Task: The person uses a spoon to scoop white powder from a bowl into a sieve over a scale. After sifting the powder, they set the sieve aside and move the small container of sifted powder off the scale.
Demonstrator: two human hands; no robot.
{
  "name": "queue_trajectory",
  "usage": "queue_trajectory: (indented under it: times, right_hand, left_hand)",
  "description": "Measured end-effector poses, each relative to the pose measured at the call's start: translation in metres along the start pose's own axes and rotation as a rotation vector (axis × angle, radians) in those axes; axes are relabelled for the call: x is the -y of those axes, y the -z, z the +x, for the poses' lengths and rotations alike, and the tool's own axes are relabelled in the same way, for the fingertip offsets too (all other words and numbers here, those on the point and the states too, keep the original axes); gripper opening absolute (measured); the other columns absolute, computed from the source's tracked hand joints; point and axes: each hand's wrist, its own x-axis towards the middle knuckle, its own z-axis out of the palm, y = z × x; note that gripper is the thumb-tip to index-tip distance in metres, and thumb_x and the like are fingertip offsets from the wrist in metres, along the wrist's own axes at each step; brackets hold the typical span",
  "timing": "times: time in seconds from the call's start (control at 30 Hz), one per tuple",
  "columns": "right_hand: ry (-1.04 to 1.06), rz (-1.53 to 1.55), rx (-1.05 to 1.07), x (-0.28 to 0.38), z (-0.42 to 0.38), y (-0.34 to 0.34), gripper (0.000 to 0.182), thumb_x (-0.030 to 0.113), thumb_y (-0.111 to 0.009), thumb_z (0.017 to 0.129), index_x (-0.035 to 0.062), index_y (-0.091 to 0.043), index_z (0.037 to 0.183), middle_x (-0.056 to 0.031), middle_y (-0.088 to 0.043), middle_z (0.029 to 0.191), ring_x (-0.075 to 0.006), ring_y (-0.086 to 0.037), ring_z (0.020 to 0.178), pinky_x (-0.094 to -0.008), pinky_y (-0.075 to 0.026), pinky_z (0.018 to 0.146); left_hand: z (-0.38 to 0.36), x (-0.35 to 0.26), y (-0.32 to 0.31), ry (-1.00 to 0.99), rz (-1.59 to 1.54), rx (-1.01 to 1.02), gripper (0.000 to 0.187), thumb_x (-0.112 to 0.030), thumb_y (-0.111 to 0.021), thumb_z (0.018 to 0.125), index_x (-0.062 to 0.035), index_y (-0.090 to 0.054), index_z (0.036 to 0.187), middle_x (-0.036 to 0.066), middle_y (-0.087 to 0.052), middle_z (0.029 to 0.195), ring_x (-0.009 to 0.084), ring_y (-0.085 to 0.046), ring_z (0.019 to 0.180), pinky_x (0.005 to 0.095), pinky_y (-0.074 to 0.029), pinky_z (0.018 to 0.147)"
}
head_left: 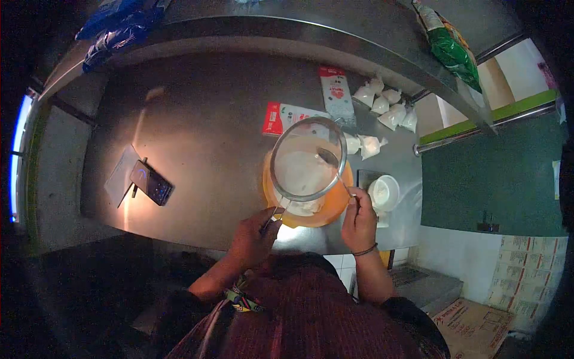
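Observation:
A round metal sieve (302, 170) is held over an orange bowl (339, 206), which has white powder (302, 207) in it. My left hand (254, 237) is closed around the sieve's handle at the lower left of the rim. At the lower right of the rim, my right hand (360, 221) pinches the thin handle of a spoon (327, 157), whose dark bowl shows inside the sieve. Pale powder covers part of the mesh. To the right of my right hand is a white tub (383, 192) with white contents.
Red and white packets (336, 93) lie behind the bowl, beside several small knotted bags of white powder (393, 115). A phone (152, 183) leans on a stand at the left of the steel table (203, 119). A metal shelf (251, 30) spans above, holding blue and green packages.

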Motion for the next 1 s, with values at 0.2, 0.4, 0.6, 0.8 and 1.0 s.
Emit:
queue_trajectory:
  times: [0.2, 0.4, 0.6, 0.8, 1.0]
  right_hand:
    - [0.050, -0.032, 0.033, 0.005, 0.000, 0.000, 0.023, 0.010, -0.048, 0.104, 0.0017, -0.058, 0.122, -0.0174, -0.069, 0.107, -0.0286, -0.068, 0.097, -0.0384, -0.053, 0.086]
    - [0.056, -0.001, 0.028, 0.005, 0.003, 0.001, 0.024, 0.013, -0.046, 0.106, 0.0020, -0.057, 0.123, -0.0172, -0.069, 0.110, -0.0279, -0.068, 0.101, -0.0378, -0.052, 0.090]
    - [0.069, -0.011, 0.027, -0.005, 0.007, -0.001, 0.025, 0.016, -0.047, 0.106, 0.0005, -0.058, 0.123, -0.0165, -0.069, 0.114, -0.0267, -0.067, 0.103, -0.0366, -0.051, 0.092]
    - [0.030, 0.061, 0.016, -0.004, 0.009, -0.004, 0.026, 0.015, -0.045, 0.107, -0.0007, -0.057, 0.125, -0.0154, -0.069, 0.115, -0.0243, -0.066, 0.107, -0.0356, -0.050, 0.095]
    - [0.020, 0.055, 0.116, -0.006, 0.008, -0.005, 0.027, 0.014, -0.045, 0.107, -0.0015, -0.058, 0.124, -0.0166, -0.067, 0.118, -0.0238, -0.064, 0.110, -0.0359, -0.049, 0.096]
  left_hand:
    - [0.002, -0.002, 0.001, 0.051, -0.006, 0.009, 0.032, -0.017, -0.063, 0.098, -0.0074, -0.064, 0.129, 0.013, -0.067, 0.077, 0.0173, -0.059, 0.062, 0.0345, -0.051, 0.064]
    - [0.003, 0.009, -0.006, 0.008, -0.050, -0.003, 0.032, -0.017, -0.063, 0.098, -0.0066, -0.065, 0.128, 0.012, -0.066, 0.075, 0.0185, -0.060, 0.061, 0.0362, -0.051, 0.062]
    - [0.005, 0.005, -0.004, 0.043, -0.010, 0.016, 0.032, -0.016, -0.063, 0.097, -0.0060, -0.065, 0.128, 0.016, -0.068, 0.082, 0.0219, -0.063, 0.065, 0.0371, -0.053, 0.066]
    - [0.006, 0.006, 0.001, -0.003, -0.072, 0.016, 0.032, -0.017, -0.063, 0.098, -0.0036, -0.064, 0.127, 0.017, -0.068, 0.085, 0.0210, -0.062, 0.065, 0.0369, -0.052, 0.066]
    - [0.006, 0.013, 0.002, 0.040, -0.038, 0.048, 0.034, -0.020, -0.062, 0.100, -0.0027, -0.063, 0.129, 0.016, -0.068, 0.086, 0.0192, -0.061, 0.066, 0.0373, -0.052, 0.068]
